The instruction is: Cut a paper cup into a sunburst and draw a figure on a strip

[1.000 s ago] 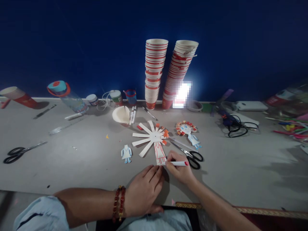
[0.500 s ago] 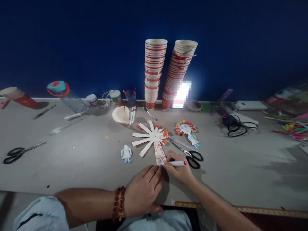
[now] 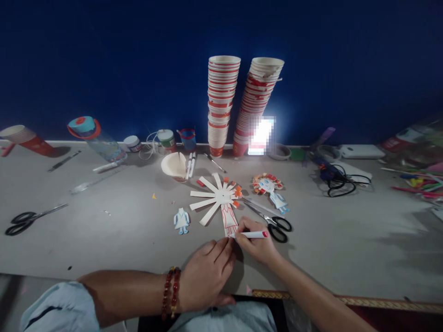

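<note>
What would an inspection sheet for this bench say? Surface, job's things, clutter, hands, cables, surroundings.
Surface: grey tabletop, small scraps on it.
Job's things: white paper cutout with radiating strips, a figure drawn in red on one; blue-outlined figure lies to its left.
Clutter: near scissors beside the right hand; far scissors at far left; bottle; two cup stacks, left stack and right stack, the latter leaning.
Hands: right holds a white marker at the drawn strip; left hand lies flat, fingertips at its lower end.
Cables: thin white cable by the jars.
Surroundings: dark blue wall behind.
</note>
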`<action>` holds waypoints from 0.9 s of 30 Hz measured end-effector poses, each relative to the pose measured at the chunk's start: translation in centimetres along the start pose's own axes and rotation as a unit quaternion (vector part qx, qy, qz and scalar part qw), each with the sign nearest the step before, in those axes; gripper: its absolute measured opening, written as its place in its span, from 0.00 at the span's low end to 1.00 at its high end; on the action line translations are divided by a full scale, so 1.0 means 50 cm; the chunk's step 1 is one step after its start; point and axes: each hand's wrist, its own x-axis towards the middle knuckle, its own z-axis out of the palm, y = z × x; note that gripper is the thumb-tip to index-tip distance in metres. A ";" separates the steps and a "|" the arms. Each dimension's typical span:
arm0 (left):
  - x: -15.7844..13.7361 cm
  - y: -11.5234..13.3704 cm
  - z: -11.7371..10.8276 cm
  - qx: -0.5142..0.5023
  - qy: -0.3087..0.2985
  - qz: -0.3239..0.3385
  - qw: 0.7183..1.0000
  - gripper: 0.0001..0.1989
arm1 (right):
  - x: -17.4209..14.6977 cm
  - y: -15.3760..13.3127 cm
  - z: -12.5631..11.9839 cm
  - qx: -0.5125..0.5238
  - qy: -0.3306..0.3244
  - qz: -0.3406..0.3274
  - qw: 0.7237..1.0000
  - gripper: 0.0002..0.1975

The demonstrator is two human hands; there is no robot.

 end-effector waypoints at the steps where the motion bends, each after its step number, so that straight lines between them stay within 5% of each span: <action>1: 0.000 0.000 0.000 0.000 0.000 0.001 1.000 0.45 | 0.000 -0.001 0.000 -0.001 -0.001 0.000 1.000 0.06; 27: -0.001 0.001 0.005 0.016 0.010 0.003 1.000 0.46 | -0.001 0.004 0.002 -0.015 -0.004 0.001 1.000 0.05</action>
